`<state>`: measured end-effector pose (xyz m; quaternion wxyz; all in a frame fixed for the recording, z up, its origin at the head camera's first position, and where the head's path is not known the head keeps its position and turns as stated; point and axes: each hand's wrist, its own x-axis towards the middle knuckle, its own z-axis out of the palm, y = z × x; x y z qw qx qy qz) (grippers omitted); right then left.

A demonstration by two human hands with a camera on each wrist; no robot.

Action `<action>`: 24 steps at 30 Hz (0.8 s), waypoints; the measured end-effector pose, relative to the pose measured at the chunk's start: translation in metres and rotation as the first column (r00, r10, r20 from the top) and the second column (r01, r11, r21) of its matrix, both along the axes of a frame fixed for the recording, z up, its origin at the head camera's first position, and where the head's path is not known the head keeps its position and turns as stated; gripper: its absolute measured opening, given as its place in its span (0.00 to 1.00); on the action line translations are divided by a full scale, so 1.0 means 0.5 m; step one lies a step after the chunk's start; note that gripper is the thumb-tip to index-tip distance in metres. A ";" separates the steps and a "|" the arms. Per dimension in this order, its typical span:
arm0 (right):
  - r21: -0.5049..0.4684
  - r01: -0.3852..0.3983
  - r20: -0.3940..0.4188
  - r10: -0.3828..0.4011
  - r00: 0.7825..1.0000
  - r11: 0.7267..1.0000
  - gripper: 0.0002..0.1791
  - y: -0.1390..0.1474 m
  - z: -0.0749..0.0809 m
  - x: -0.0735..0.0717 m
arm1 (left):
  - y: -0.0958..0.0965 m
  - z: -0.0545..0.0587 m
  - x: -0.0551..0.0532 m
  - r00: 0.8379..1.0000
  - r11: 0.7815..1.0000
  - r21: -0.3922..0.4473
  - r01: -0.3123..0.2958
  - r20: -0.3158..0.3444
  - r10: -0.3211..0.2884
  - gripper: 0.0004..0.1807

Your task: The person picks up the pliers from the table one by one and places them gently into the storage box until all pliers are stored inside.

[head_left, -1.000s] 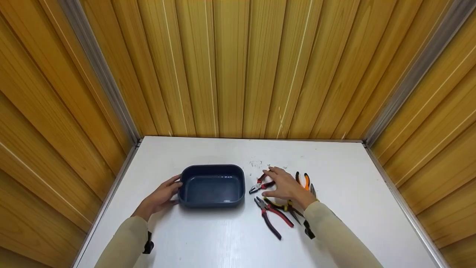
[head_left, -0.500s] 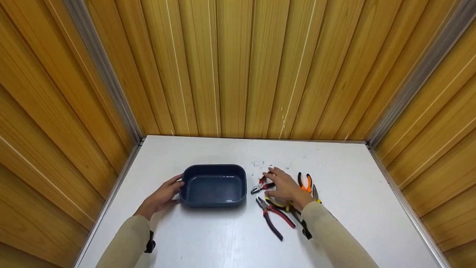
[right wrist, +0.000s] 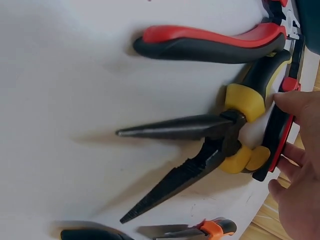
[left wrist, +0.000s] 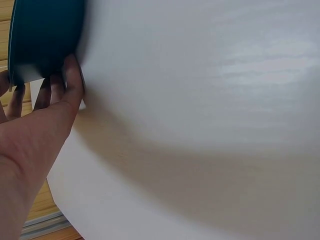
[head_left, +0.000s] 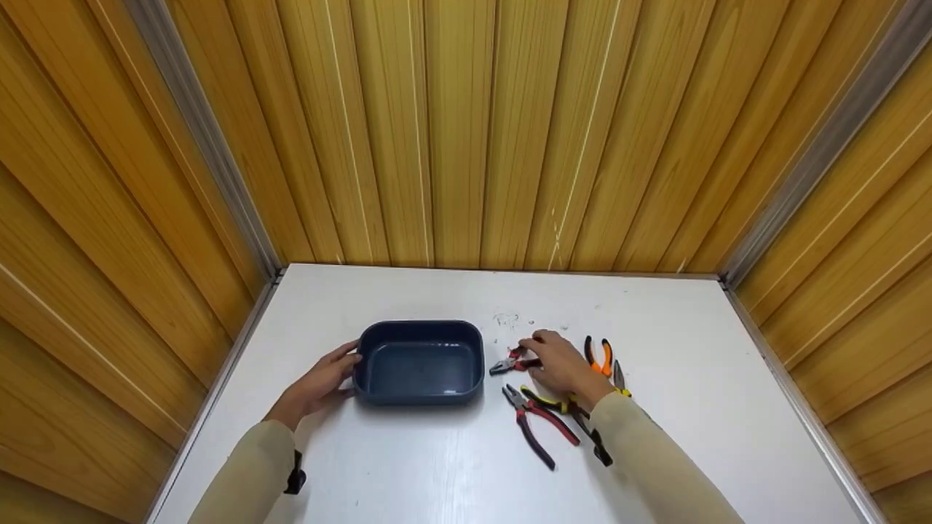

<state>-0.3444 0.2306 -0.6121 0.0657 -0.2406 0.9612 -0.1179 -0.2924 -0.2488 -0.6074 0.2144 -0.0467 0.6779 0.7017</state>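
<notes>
My left hand [head_left: 320, 378] grips the left end of a dark blue rectangular container [head_left: 419, 399], thumb over its rim and fingers against the outside, as the left wrist view also shows. My right hand [head_left: 562, 367] holds the red-and-black handles of combination pliers [head_left: 502, 367] just right of the container. Their jaws point left toward it. In the right wrist view, thumb and fingers lie on either side of one handle [right wrist: 281, 127]. Close below this hand are long-nose pliers [right wrist: 220, 132] with yellow-and-black handles, jaws spread.
Nearer the front lies a second red-and-black pair of pliers [head_left: 521, 409], handles spread. Orange-and-black-handled pliers [head_left: 606, 358] and another pointed pair [head_left: 619, 378] with yellow lie right of the right hand. Wood-patterned walls [head_left: 451, 145] enclose the white table [head_left: 408, 480] at the back and sides.
The right hand's fingers have closed in on the combination pliers, drawing their handles nearer together. The left hand and container hold still; the head view has shifted slightly.
</notes>
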 end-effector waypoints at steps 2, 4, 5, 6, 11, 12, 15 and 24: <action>0.008 -0.009 -0.021 0.009 1.000 1.000 0.28 0.003 0.001 0.002 | -0.001 -0.002 0.000 1.000 1.000 -0.001 0.000 0.006 0.000 0.34; 0.009 -0.007 -0.021 0.007 1.000 1.000 0.27 0.005 0.003 0.004 | -0.001 -0.003 0.000 1.000 1.000 -0.013 0.001 0.005 -0.001 0.34; 0.009 -0.003 -0.020 0.003 1.000 1.000 0.27 0.005 0.003 0.005 | -0.001 -0.003 0.000 1.000 1.000 -0.014 0.001 0.007 -0.001 0.34; 0.010 0.004 -0.013 -0.004 1.000 1.000 0.28 0.006 0.004 0.007 | 0.000 -0.004 0.000 1.000 1.000 -0.016 0.001 0.006 -0.001 0.35; 0.025 0.033 0.025 -0.034 0.999 0.999 0.30 0.003 0.010 0.013 | 0.002 -0.006 -0.002 1.000 1.000 -0.009 -0.012 0.009 0.012 0.34; 0.028 0.036 0.026 -0.037 0.999 0.999 0.30 0.002 0.010 0.013 | 0.002 -0.006 -0.002 1.000 1.000 -0.008 -0.011 0.008 0.011 0.34; 0.036 0.054 0.042 -0.056 0.998 0.998 0.29 -0.001 0.010 0.012 | 0.004 -0.007 -0.002 1.000 1.000 -0.015 -0.012 0.009 0.012 0.34; 0.030 0.087 0.050 -0.088 0.995 0.996 0.25 -0.012 0.006 0.004 | 0.003 -0.004 -0.003 1.000 0.999 -0.052 -0.004 0.000 0.004 0.34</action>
